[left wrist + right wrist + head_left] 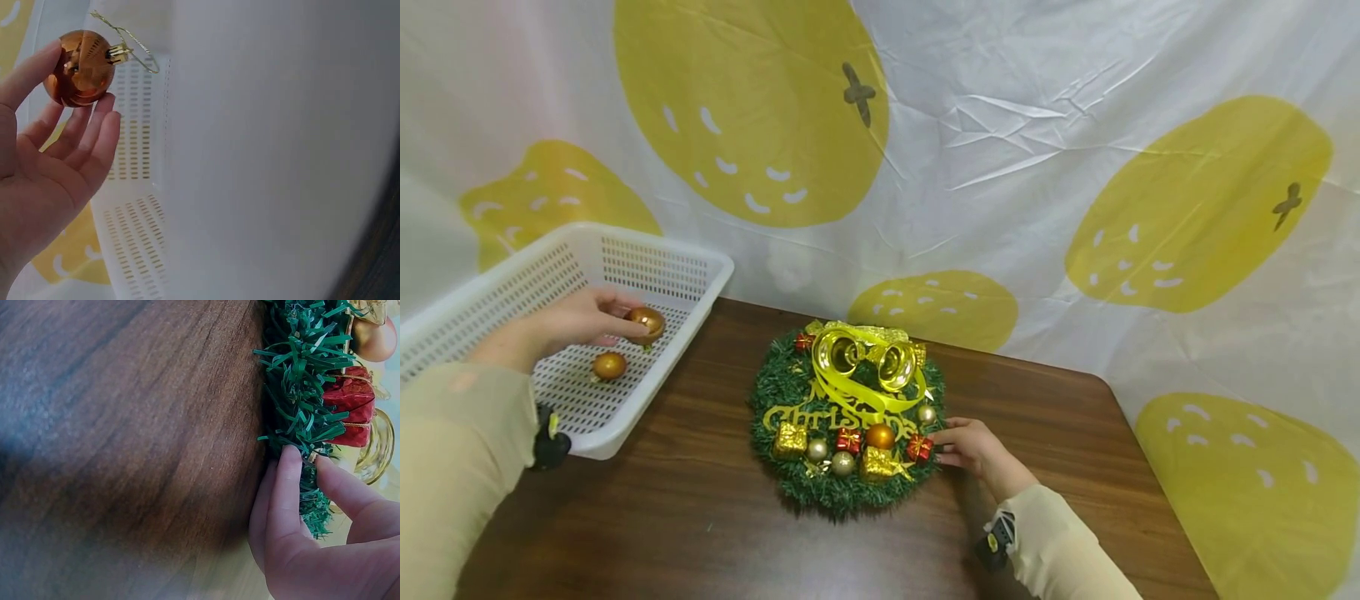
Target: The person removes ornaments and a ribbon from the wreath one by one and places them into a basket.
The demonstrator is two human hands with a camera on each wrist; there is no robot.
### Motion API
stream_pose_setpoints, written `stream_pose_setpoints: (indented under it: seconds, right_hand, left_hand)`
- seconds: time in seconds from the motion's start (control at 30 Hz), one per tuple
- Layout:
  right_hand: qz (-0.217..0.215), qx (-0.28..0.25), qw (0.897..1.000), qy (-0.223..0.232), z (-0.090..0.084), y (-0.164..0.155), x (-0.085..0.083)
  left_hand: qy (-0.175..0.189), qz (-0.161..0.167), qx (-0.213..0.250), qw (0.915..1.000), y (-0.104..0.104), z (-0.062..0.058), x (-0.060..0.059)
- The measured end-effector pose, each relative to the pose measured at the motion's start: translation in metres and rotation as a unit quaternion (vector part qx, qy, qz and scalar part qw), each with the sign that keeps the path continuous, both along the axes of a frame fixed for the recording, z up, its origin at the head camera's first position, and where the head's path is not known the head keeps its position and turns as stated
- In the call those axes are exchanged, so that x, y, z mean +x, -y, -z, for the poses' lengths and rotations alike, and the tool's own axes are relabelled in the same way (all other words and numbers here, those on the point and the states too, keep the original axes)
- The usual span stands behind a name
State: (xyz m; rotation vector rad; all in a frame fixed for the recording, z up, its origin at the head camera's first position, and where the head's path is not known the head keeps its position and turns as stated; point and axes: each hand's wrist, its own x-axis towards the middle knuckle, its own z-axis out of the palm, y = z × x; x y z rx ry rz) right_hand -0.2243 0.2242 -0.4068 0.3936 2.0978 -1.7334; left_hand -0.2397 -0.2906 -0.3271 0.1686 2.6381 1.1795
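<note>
My left hand is over the white perforated basket and pinches a shiny orange-gold bauble at the fingertips; the left wrist view shows that bauble with its gold hanging loop. A second orange bauble lies on the basket floor. A green Christmas wreath with gold bells, a gold ribbon, small gift boxes and balls lies on the wooden table. My right hand rests at the wreath's right edge, fingers touching the green needles next to a small red gift box.
The basket sits on the table's left side, partly over the edge. A white sheet with big yellow fruit shapes hangs behind the table. The table's rounded right corner is near the wreath.
</note>
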Motion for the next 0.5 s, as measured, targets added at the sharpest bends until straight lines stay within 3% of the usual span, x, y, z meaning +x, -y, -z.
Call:
stream_pose_setpoints:
  seconds: [0.2, 0.5]
  right_hand:
    - [-0.001, 0.010, 1.000, 0.001, 0.0001, -0.0005, -0.0004]
    - [0.003, 0.024, 1.000, 0.007, 0.0005, -0.0007, -0.0003]
  left_hand:
    - [0.029, 0.002, -0.020, 0.9994, 0.0050, 0.0034, 0.0018]
    - [0.100, 0.001, -0.010, 0.9950, 0.0082, 0.0055, 0.0007]
